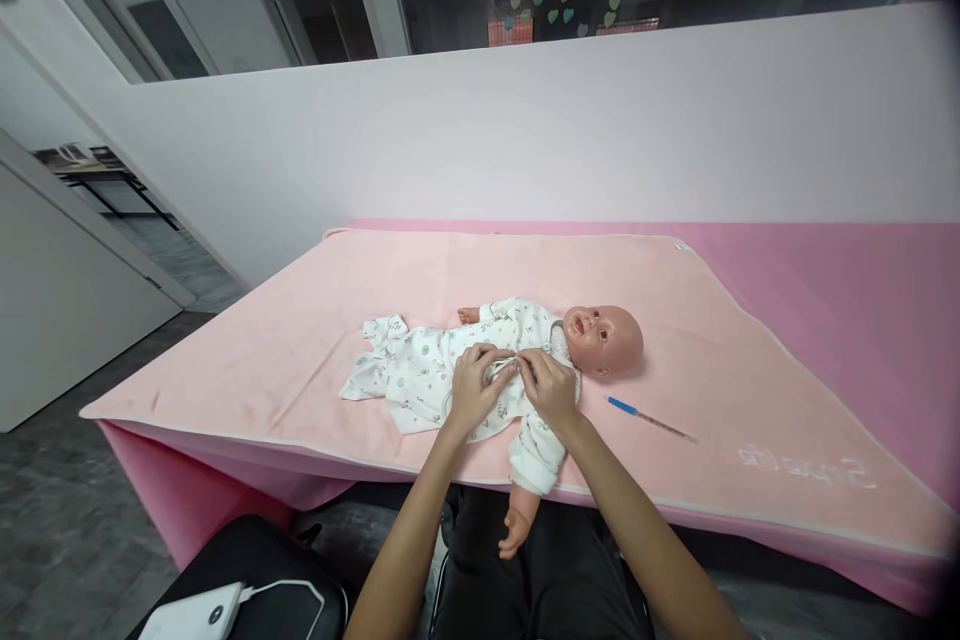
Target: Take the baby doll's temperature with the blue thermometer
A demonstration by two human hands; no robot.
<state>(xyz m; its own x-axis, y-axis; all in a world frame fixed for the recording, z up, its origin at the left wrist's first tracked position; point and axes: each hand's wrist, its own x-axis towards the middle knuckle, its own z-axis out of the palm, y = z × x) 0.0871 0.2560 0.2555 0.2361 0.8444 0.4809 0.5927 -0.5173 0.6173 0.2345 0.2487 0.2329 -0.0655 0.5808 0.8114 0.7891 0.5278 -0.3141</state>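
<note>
A baby doll lies on its back, head to the right, dressed in a white printed top and matching trousers. Over its chest my left hand and my right hand meet, fingers pinched close together at the front of the top. Between them shows a thin white strip, which looks like the top's tie; the fingertips partly hide it. One doll arm hangs over the table's near edge, its sleeve bunched. The other doll hand points away from me.
A thin stick with a blue end lies right of the doll. Under both is a peach blanket over a pink-covered table. A white wall rises behind. At lower left, a white power bank with cable rests on a black surface.
</note>
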